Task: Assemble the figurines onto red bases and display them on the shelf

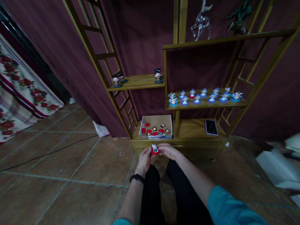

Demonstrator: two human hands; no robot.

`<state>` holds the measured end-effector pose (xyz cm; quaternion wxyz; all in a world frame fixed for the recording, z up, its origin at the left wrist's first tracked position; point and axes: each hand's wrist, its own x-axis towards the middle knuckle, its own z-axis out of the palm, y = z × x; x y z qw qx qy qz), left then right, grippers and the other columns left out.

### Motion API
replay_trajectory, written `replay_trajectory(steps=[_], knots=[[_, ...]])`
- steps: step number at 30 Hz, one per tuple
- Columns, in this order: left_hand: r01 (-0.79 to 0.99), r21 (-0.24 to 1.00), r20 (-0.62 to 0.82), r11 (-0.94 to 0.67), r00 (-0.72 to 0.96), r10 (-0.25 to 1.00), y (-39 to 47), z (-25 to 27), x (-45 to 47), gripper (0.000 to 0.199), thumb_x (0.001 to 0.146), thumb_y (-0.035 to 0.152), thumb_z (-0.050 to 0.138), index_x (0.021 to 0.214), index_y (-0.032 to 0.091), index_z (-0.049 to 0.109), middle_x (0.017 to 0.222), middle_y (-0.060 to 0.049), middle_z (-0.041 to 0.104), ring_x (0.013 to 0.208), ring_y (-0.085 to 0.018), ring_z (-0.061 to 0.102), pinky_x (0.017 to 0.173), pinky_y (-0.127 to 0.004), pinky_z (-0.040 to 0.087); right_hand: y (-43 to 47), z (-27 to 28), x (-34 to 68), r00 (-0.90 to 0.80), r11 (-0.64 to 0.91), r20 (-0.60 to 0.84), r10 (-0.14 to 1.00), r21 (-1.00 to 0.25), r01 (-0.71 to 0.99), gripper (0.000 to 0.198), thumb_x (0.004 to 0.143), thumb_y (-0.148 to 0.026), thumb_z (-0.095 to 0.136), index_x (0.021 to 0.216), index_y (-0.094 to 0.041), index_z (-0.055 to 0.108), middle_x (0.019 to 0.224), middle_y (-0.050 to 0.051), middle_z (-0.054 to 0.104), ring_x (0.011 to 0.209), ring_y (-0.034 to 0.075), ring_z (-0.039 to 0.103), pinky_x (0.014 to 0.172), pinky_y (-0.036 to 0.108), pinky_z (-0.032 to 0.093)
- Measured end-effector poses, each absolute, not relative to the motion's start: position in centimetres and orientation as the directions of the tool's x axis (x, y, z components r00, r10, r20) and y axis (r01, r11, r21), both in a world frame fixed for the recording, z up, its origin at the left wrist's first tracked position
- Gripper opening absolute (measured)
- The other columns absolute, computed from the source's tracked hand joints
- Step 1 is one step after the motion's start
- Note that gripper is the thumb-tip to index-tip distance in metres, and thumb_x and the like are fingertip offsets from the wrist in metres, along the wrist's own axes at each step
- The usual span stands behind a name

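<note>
A small figurine (pixel 154 148) with a white top and a red base is held between my two hands, just in front of the shelf unit. My left hand (pixel 145 158) grips its left side, fingers closed at the red base. From the other side, my right hand (pixel 168 150) pinches the base's right edge. Right behind them an open cardboard box (pixel 155 121) sits on the bottom shelf, with several red discs (pixel 148 131) and small figurine parts (pixel 167 130) lying loose inside.
Rows of blue-and-white figurines (pixel 196 99) stand on the middle right shelf (pixel 207 105). Dark-haired figurines (pixel 158 75) stand on the left shelf (pixel 137 81). A phone (pixel 211 127) lies on the bottom shelf. Above are a glass deer (pixel 201 22) and a dark statue (pixel 238 17). White boxes (pixel 281 169) lie right.
</note>
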<state>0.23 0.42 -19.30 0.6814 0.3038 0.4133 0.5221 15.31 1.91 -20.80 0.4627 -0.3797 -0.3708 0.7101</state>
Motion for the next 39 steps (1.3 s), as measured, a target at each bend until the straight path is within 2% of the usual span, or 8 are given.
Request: replay_trajectory(steps=[8, 11, 14, 18, 23, 27, 31, 39], knots=[[-0.376, 0.861, -0.295, 0.343, 0.181, 0.938, 0.70, -19.19, -0.10, 0.017, 0.068, 0.015, 0.065, 0.085, 0.010, 0.063, 0.061, -0.004, 0.064, 0.043, -0.007, 0.053, 0.039, -0.015, 0.041, 1.93, -20.74, 15.36, -0.299, -0.305, -0.203, 0.932, -0.887, -0.346, 0.004, 0.067, -0.012, 0.059, 0.070, -0.013, 0.061, 0.062, 0.001, 0.062, 0.053, 0.008, 0.056, 0.048, 0.017, 0.044], [-0.372, 0.855, -0.309, 0.360, 0.191, 0.932, 0.78, -19.27, -0.19, 0.019, 0.067, 0.012, 0.065, 0.086, 0.010, 0.062, 0.061, -0.005, 0.064, 0.044, -0.007, 0.055, 0.040, -0.015, 0.042, 1.95, -20.77, 15.38, -0.292, -0.306, -0.203, 0.935, -0.878, -0.368, 0.006, 0.068, -0.015, 0.060, 0.074, -0.013, 0.062, 0.067, 0.002, 0.064, 0.059, 0.010, 0.059, 0.055, 0.020, 0.048], [-0.419, 0.844, -0.313, 0.336, 0.124, 0.942, 0.90, -19.37, -0.15, 0.016, 0.067, 0.010, 0.064, 0.083, 0.010, 0.062, 0.061, -0.005, 0.064, 0.043, -0.007, 0.056, 0.043, -0.016, 0.044, 2.04, -20.80, 15.43, -0.295, -0.310, -0.196, 0.935, -0.857, -0.413, 0.013, 0.070, -0.020, 0.062, 0.081, -0.013, 0.063, 0.076, 0.005, 0.066, 0.070, 0.013, 0.062, 0.068, 0.026, 0.051], [-0.500, 0.819, -0.317, 0.282, 0.015, 0.948, 1.12, -19.50, -0.09, 0.012, 0.068, 0.008, 0.063, 0.080, 0.010, 0.061, 0.063, -0.005, 0.065, 0.047, -0.008, 0.058, 0.049, -0.017, 0.048, 2.24, -21.02, 15.48, -0.315, -0.328, -0.199, 0.928, -0.836, -0.439, 0.020, 0.071, -0.022, 0.064, 0.089, -0.014, 0.062, 0.083, 0.006, 0.067, 0.074, 0.014, 0.064, 0.077, 0.032, 0.051], [-0.506, 0.825, -0.295, 0.251, -0.008, 0.955, 1.07, -19.63, -0.09, 0.010, 0.068, 0.008, 0.064, 0.078, 0.009, 0.060, 0.064, -0.006, 0.065, 0.051, -0.010, 0.060, 0.055, -0.020, 0.051, 2.07, -20.97, 15.52, -0.343, -0.321, -0.181, 0.922, -0.853, -0.411, 0.027, 0.066, -0.017, 0.067, 0.092, -0.015, 0.063, 0.090, 0.007, 0.067, 0.080, 0.015, 0.064, 0.081, 0.032, 0.050], [-0.508, 0.825, -0.278, 0.247, 0.016, 0.961, 0.78, -19.50, -0.08, 0.008, 0.069, 0.008, 0.064, 0.076, 0.010, 0.061, 0.067, -0.006, 0.066, 0.056, -0.011, 0.062, 0.059, -0.021, 0.052, 1.72, -20.51, 15.50, -0.352, -0.303, -0.157, 0.923, -0.860, -0.410, 0.028, 0.064, -0.014, 0.068, 0.091, -0.014, 0.064, 0.093, 0.007, 0.067, 0.085, 0.016, 0.063, 0.084, 0.032, 0.048], [-0.525, 0.818, -0.241, 0.234, 0.056, 0.969, 0.64, -19.38, -0.15, 0.005, 0.070, 0.007, 0.062, 0.073, 0.010, 0.061, 0.073, -0.007, 0.067, 0.065, -0.012, 0.064, 0.068, -0.022, 0.052, 1.72, -20.36, 15.45, -0.341, -0.297, -0.157, 0.927, -0.862, -0.411, 0.023, 0.065, -0.016, 0.068, 0.088, -0.014, 0.065, 0.093, 0.008, 0.066, 0.082, 0.015, 0.063, 0.082, 0.031, 0.049], [-0.562, 0.792, -0.192, 0.240, 0.145, 0.971, 0.80, -19.58, -0.25, 0.016, 0.065, 0.006, 0.067, 0.080, 0.010, 0.062, 0.083, -0.009, 0.067, 0.081, -0.016, 0.064, 0.080, -0.026, 0.050, 1.77, -20.53, 15.48, -0.304, -0.297, -0.172, 0.937, -0.851, -0.433, 0.021, 0.067, -0.025, 0.068, 0.085, -0.014, 0.065, 0.078, 0.005, 0.066, 0.072, 0.012, 0.061, 0.075, 0.029, 0.050]])
